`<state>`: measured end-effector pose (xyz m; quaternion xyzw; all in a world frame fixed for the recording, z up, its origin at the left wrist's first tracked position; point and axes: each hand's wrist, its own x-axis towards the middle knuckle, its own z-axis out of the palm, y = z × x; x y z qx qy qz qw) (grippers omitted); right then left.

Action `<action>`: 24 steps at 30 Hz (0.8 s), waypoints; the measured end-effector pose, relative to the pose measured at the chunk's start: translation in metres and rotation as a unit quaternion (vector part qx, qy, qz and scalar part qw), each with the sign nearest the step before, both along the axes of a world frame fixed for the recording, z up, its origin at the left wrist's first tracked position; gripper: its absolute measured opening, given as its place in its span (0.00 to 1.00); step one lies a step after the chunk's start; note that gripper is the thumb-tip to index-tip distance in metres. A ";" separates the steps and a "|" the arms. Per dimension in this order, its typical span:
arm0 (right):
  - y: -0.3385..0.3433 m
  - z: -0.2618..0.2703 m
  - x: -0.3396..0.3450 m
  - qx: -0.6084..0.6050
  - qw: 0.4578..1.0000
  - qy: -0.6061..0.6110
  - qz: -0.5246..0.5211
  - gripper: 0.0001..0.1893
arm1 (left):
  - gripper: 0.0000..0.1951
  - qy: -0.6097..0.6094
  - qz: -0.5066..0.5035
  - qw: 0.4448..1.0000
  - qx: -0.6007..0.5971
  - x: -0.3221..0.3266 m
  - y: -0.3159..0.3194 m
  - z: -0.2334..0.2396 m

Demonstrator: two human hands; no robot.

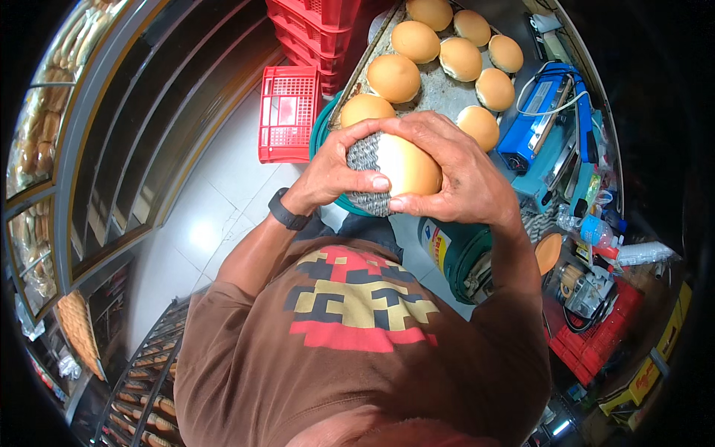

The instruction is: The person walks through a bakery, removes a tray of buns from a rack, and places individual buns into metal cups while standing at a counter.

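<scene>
A round golden-topped bun [422, 170] is held between both hands, tilted with its pale side toward the left. A grey knitted cloth or pad [366, 159] lies against the bun's left side. My left hand [346, 165] wraps around the grey cloth, its thumb across it and touching the bun's pale edge. My right hand [458, 167] curves over the top and right of the bun, its thumb along the lower edge. Beyond the hands a worn metal baking tray [447, 98] carries several loose buns [394, 78]. Part of the nearest bun [366, 110] is hidden by my fingers.
Red plastic crates [287, 114] stand left of the tray. A teal tub [327, 125] is beneath the held bun. At right are a blue bag sealer [539, 114], a plastic bottle [595, 230] and a green bucket [466, 260]. A rack of bread [145, 402] stands lower left.
</scene>
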<state>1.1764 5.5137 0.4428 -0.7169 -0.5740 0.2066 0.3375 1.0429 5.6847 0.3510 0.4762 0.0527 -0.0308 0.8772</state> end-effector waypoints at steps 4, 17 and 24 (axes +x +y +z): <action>-0.010 -0.002 -0.003 -0.011 0.997 0.072 -0.020 0.38 | 0.37 0.006 -0.005 1.000 0.016 -0.001 -0.008 -0.005; -0.012 -0.075 0.084 0.027 0.946 -0.071 -0.315 0.31 | 0.32 0.061 0.124 0.989 -0.042 -0.011 -0.016 -0.014; -0.024 -0.072 0.034 -0.079 0.941 -0.076 -0.320 0.34 | 0.38 0.081 0.059 0.994 0.049 -0.051 -0.009 -0.039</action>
